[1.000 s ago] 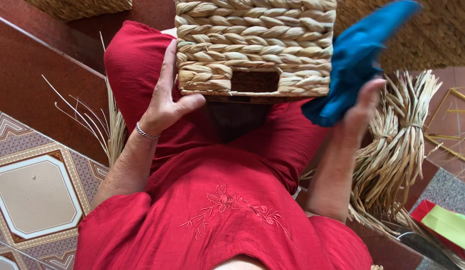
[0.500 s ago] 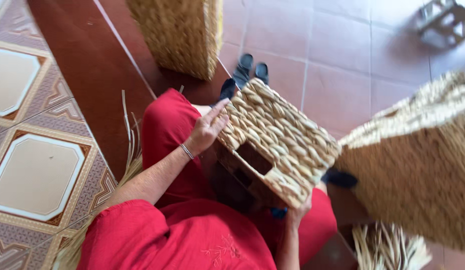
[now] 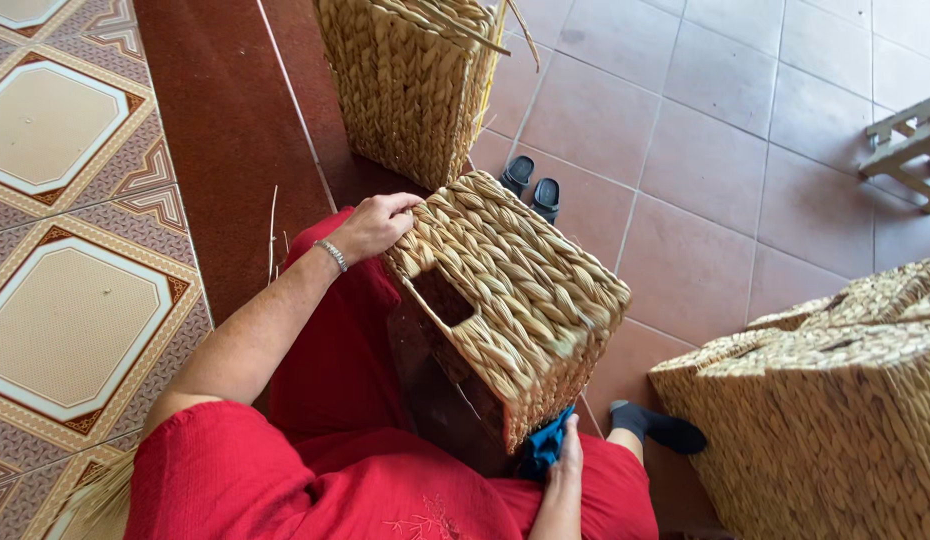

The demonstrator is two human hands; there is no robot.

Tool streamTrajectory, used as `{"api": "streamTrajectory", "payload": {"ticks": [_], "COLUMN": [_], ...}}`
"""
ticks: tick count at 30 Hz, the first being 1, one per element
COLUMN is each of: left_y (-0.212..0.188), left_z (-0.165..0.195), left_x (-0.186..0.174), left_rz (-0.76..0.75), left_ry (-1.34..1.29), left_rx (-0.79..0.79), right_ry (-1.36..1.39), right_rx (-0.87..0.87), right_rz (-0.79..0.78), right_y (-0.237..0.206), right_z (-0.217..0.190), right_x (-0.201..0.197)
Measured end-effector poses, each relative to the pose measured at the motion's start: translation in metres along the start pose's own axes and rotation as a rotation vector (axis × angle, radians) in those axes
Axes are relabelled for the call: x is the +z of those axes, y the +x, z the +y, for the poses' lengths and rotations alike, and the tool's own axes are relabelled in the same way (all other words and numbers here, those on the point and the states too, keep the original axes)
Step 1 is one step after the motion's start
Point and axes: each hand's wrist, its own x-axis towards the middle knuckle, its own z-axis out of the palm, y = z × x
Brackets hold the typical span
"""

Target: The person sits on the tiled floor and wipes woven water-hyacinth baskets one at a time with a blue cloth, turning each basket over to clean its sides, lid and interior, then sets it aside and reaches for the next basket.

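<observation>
Woven basket [image 3: 505, 295] tipped on its side across the lap, handle slot facing the camera, open end toward the person's body; rests on red-clothed legs.

Risks, as judged:
- Basket is tilted and propped at only two spots, so it could roll off the knees toward the tile floor [image 3: 705, 200] if either grip loosens.
- Blue cloth [image 3: 545, 450] sits bunched at the lower corner; could snag on rough weave or slip out.
- Loose straw ends near the rim might catch a fingertip.

Hands:
- Left hand [image 3: 377, 225]: arm out straight from shoulder, wrist w/ bracelet, fingers curled over the top corner of the basket, gripping the edge.
- Right hand [image 3: 568, 462]: forearm comes up from bottom of view, hand pressed under the lower corner w/ the cloth. Fingers mostly hidden behind cloth & basket; cannot tell if clenched or loose.

Around: taller basket [image 3: 410, 85] ahead w/ straw sticking out, pair of dark sandals [image 3: 532, 183] beside it, another big basket [image 3: 835, 410] at right, socked foot [image 3: 657, 426] near it, small stool [image 3: 910, 145] far right.
</observation>
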Motion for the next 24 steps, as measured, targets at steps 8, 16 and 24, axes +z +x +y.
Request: {"api": "streamTrajectory", "payload": {"ticks": [8,16,24], "left_y": [0.030,-0.031,-0.071], "left_z": [-0.015,-0.055,-0.064], "left_x": [0.041,0.185,0.224], "left_rz": [0.309,0.087,-0.171], "left_ry": [-0.031,-0.556,-1.302], "left_rx": [-0.089,-0.204,-0.752], "right_ry": [-0.326,-0.963,-1.354], "right_rx": [-0.407,-1.053,-1.158], "right_rz": [0.127,0.338,0.654], "right_y": [0.003,-0.028,-0.012], "right_z": [-0.074,-0.229,-0.198], "right_x": [-0.034,-0.117,-0.084]}}
